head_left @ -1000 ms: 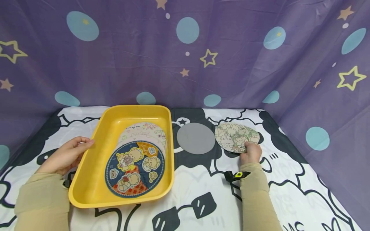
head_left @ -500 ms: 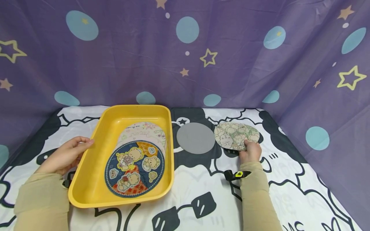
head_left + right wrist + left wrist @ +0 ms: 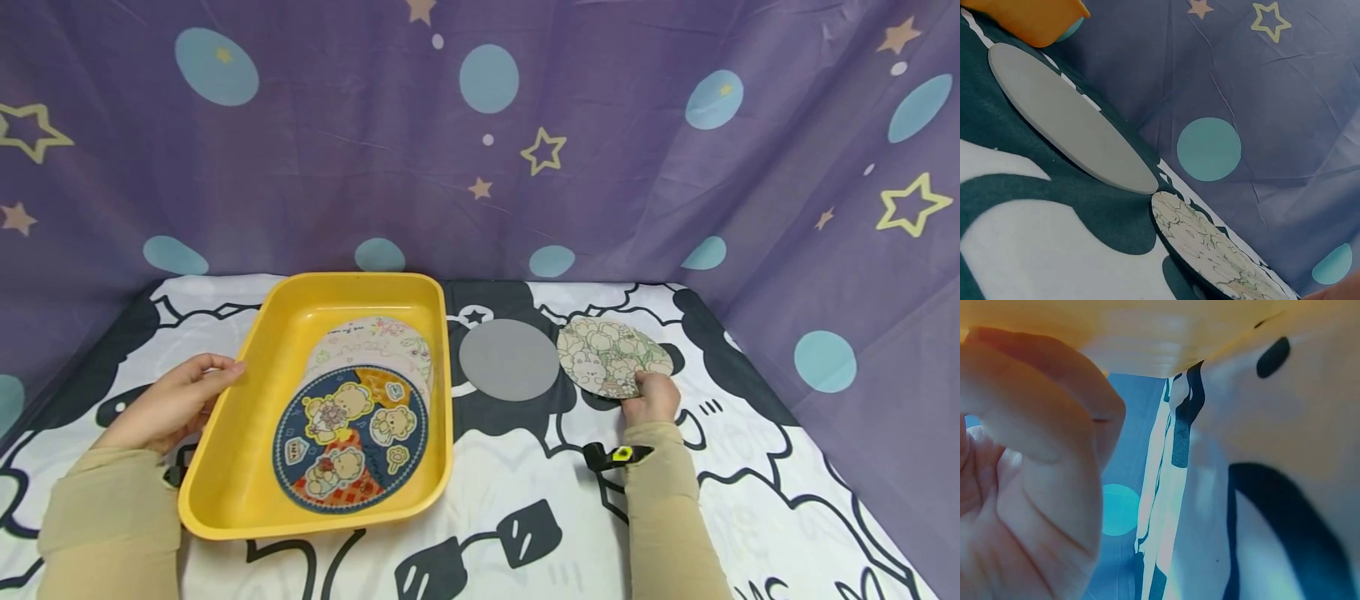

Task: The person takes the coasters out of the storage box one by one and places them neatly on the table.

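The round rabbit-and-flower mat is held at the right of the scene, its printed face turned up. Being round, it is given no true long axis; from the head it is seen as an oval stretched left to right, with the rabbit at its left, near part. Its near right edge is pinched by the right hand, the thumb laid on top and the other fingers mostly hidden. Whether all of the mat is rested on the tablecloth cannot be told.

Just beside its left edge is set the plain grey round mat; whether the two are touching cannot be made out. Farther left, the yellow tray is laid with its long axis running near to far, its left rim gripped by the left hand. Inside, pale printed mats are partly covered by a dark blue bear-printed mat at the near end.

The far side is bounded by the purple curtain. A broad stretch of cloth is left on the near side of the grey mat, between the two hands, which are held well apart.
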`<move>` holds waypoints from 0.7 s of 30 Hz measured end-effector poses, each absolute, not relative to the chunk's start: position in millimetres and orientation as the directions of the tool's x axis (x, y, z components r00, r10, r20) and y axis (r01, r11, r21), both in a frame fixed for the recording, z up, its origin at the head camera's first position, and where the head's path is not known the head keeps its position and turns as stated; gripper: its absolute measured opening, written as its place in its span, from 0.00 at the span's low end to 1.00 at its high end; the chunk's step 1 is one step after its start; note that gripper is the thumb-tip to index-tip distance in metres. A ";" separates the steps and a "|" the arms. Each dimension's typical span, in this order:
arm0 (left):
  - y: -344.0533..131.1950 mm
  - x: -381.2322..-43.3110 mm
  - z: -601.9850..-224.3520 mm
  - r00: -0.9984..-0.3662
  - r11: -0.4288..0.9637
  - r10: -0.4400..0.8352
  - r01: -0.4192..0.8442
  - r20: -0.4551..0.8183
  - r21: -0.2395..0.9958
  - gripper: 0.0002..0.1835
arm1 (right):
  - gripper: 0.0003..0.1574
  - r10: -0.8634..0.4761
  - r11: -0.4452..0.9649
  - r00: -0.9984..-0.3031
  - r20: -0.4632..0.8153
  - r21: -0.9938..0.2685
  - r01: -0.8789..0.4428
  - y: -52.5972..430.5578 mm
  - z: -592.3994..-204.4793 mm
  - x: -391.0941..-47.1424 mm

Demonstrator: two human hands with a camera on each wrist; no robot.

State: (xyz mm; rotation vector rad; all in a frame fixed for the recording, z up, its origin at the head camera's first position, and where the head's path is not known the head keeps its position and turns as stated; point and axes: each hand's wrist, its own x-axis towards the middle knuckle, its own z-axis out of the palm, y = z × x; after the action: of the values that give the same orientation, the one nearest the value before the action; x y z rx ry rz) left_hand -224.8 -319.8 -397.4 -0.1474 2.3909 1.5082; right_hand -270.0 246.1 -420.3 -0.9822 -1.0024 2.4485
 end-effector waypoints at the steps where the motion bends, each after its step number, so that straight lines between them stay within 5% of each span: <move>1: -319.8 -224.8 -397.3 -0.947 0.440 0.077 -0.248 -0.312 0.863 0.29 | 0.43 0.515 -0.699 -0.714 -0.474 -0.714 -0.030 246.3 -419.9 -270.2; 21: -320.2 -225.1 -398.1 -0.949 0.438 0.089 -0.236 -0.303 0.867 0.31 | 0.50 0.618 -0.628 -0.647 -0.447 -0.775 -0.065 251.0 -407.1 -263.8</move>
State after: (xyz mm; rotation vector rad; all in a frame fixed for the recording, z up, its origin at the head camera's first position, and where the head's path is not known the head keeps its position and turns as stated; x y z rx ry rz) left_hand -225.1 -320.2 -398.1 -0.1263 2.3906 1.5143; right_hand -263.8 251.0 -407.1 -1.0187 -1.0531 2.2969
